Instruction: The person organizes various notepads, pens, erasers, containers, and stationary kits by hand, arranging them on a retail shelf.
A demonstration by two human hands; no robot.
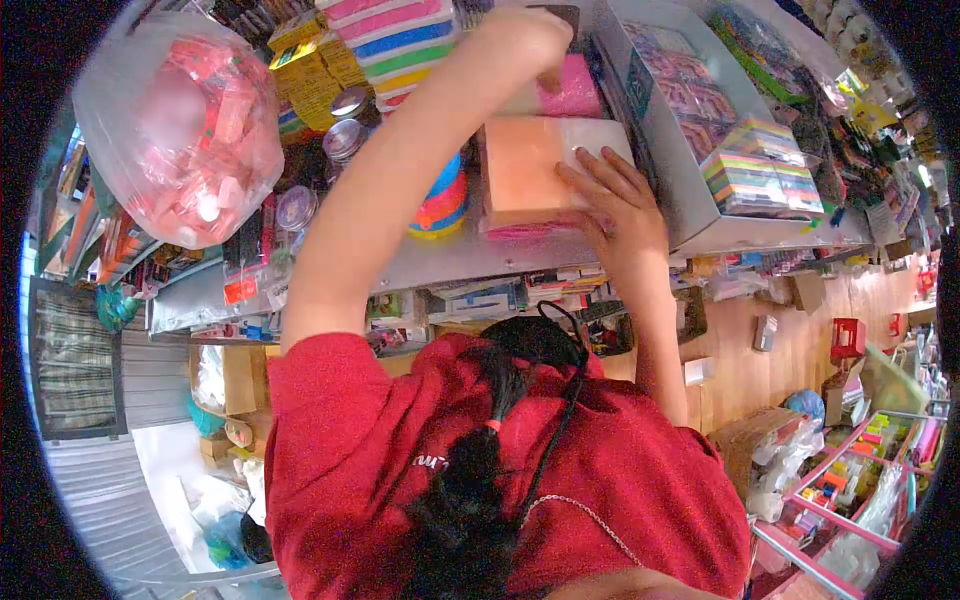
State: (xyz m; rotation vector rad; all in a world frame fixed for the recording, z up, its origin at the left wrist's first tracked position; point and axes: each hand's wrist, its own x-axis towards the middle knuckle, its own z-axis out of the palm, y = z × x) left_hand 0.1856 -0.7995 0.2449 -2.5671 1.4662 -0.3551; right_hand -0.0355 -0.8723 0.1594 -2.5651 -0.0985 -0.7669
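Note:
A block of orange and pale paper pads (525,165) lies on the grey shelf (470,262), with pink pads under it. My right hand (615,190) rests on the block's right part, fingers spread. Beyond the block, my left hand (535,45) reaches over a pink pad (572,88), its fingers pointing down; what they touch or hold, if anything, is hidden. Left of the block are round blue, red and yellow rolls (440,205), partly behind my left forearm.
A clear bag of pink items (190,140) hangs at the left. Striped coloured stacks (395,40) and yellow boxes (310,75) stand at the back. A grey box (690,190) of small packs is on the right. Round tins (345,138) sit left of my forearm.

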